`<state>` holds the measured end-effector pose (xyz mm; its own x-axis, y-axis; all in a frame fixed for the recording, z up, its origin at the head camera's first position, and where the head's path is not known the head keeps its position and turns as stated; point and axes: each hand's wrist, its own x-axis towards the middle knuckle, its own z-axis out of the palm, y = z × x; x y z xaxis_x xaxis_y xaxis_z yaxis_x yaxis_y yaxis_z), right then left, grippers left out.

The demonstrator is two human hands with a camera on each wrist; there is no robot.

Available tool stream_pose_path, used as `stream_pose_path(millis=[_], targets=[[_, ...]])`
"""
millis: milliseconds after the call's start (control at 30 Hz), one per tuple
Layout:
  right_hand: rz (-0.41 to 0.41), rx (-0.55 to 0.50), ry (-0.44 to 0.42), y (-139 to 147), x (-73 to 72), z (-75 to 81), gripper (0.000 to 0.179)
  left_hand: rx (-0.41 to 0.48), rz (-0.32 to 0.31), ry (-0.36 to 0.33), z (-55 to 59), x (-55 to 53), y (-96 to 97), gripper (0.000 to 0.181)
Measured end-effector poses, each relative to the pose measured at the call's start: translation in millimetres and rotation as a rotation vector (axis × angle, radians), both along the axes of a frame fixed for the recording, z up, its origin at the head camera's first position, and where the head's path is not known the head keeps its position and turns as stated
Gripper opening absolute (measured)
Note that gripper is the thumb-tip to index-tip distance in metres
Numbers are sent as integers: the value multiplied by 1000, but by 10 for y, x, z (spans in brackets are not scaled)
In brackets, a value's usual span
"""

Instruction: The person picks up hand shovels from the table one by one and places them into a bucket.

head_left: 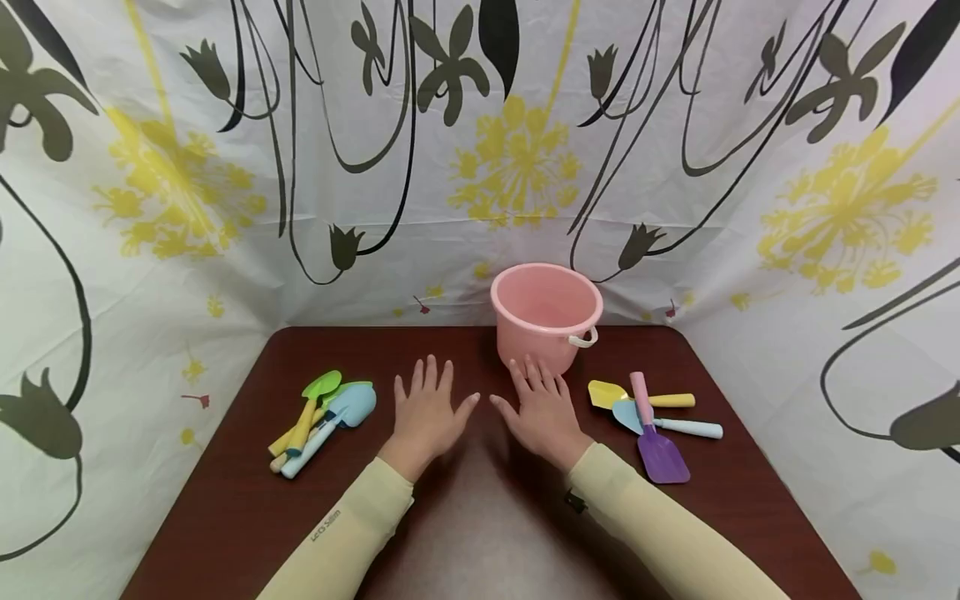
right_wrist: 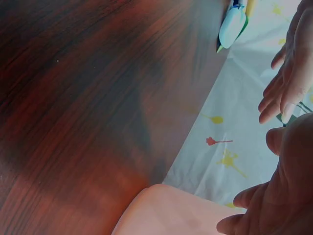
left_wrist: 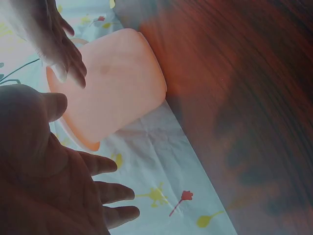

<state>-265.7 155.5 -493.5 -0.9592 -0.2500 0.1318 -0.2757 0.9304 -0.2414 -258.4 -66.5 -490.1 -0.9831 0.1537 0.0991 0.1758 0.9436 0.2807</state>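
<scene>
- The round pink plastic bucket (head_left: 522, 340) stands upright at the far side of the dark red-brown table (head_left: 480, 533), right of centre, beyond the person's hands.
- The left hand (head_left: 425, 415) is spread wide, palm down, holding nothing.
- The right hand (head_left: 545, 417) is likewise spread and holds nothing; its fingertips overlap the bucket in the head view, and I cannot tell whether they touch.
- The bucket should prove light and fairly stiff, its smooth wall a little slippery; the flared rim (head_left: 547, 331) or white handle (head_left: 582, 341) looks the surest hold.
- Inside the bucket, only pink wall shows; its bottom is hidden.
- Toy shovels lie outside it: a light-blue one (head_left: 347, 412) and a green-bladed one (head_left: 321, 386) in the left pile; yellow (head_left: 609, 394), light-blue-and-white (head_left: 678, 427) and purple-and-pink (head_left: 653, 437) ones right.
</scene>
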Motion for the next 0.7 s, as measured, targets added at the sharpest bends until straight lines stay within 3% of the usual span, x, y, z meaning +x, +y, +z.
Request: stream_pose_path(millis=[133,300,500,700], targets=[[-4,-4,0,16,24,8,86,14,-10,9,9,7,-5,87],[-18,-49,39,52,33,31,83,91,3,65,72,-4,-1,84],[-56,-122,75,144,37,54,76,223,11,116,129,-32,2,76],[-76,-246,102,300,60,56,57,408,74,141,160,-90,7,54]])
